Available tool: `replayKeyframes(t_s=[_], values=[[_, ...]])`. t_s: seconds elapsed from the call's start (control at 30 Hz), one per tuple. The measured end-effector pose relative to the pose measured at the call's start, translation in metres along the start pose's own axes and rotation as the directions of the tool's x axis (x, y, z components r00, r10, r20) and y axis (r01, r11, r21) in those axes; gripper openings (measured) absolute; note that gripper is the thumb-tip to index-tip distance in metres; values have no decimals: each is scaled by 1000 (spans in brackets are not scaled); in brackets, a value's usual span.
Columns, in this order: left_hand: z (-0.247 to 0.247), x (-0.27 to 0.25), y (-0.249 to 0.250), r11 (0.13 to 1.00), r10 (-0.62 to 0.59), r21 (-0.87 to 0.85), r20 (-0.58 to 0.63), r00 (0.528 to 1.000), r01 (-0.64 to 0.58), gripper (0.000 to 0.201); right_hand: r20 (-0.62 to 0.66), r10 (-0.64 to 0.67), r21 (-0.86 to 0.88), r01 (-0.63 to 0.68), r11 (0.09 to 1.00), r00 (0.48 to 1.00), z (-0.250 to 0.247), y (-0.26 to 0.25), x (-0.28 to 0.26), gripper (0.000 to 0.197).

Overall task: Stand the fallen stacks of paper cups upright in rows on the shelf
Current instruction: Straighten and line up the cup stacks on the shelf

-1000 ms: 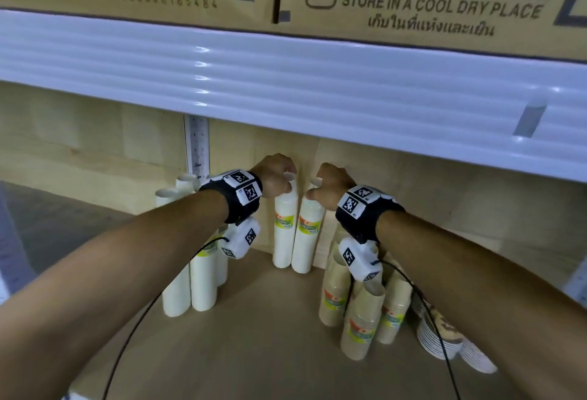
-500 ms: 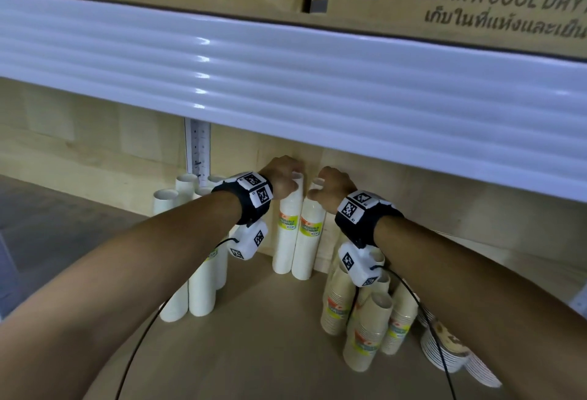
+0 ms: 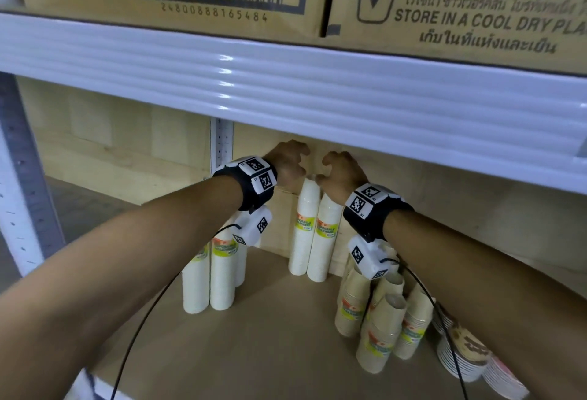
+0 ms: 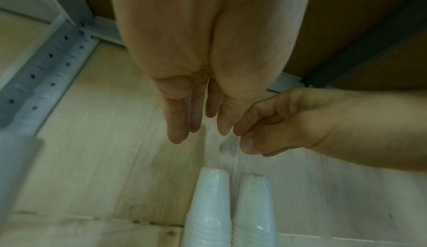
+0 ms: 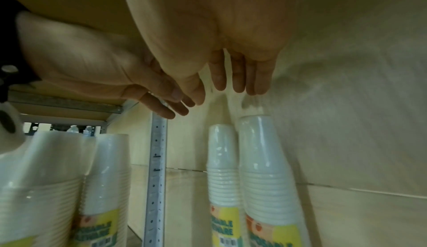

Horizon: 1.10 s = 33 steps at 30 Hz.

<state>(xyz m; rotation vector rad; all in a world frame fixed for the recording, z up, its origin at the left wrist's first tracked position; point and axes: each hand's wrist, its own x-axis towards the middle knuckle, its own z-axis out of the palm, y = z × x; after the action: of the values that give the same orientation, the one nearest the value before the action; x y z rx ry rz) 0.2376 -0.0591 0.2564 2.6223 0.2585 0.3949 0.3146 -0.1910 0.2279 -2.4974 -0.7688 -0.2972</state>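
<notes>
Two tall white paper cup stacks, the left stack and the right stack, stand upright side by side against the shelf's back wall. My left hand hovers just above the left one and my right hand just above the right one. Both hands hold nothing and their fingers hang loosely. The left wrist view shows my left fingers well clear of the stack tops. In the right wrist view my right fingers hang a little above the right stack.
More upright white stacks stand at the left front. Brown cup stacks crowd the right, with piled paper bowls beyond them. The white shelf beam hangs low overhead, and a metal upright runs up the back wall.
Both hands gripped the tops of the two white stacks before. They have now let go and lifted slightly above them. The stacks stay standing.
</notes>
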Motion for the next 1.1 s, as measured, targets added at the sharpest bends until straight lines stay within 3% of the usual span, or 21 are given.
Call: replayKeyframes(t_s=[0.23,0.37,0.5,0.73,1.1], values=[[-49,-29,-14,986,-52,158,-36,998,58,39,0,-185,73,185,980,983,10,-54,-5,37],[-72,-40,-38,978,-68,194,-59,996,79,16,32,-266,167,257,952,963,23,-83,-9,39],[-84,-56,-59,968,-103,219,-89,991,121,38,71,-309,220,288,932,948,36,-105,-17,44],[-89,-80,-92,950,-180,244,-91,980,197,33,148,-323,223,287,932,935,55,-126,-29,50],[-76,-97,-121,947,-310,110,79,947,301,38,229,-298,202,254,946,927,71,-127,-36,49]])
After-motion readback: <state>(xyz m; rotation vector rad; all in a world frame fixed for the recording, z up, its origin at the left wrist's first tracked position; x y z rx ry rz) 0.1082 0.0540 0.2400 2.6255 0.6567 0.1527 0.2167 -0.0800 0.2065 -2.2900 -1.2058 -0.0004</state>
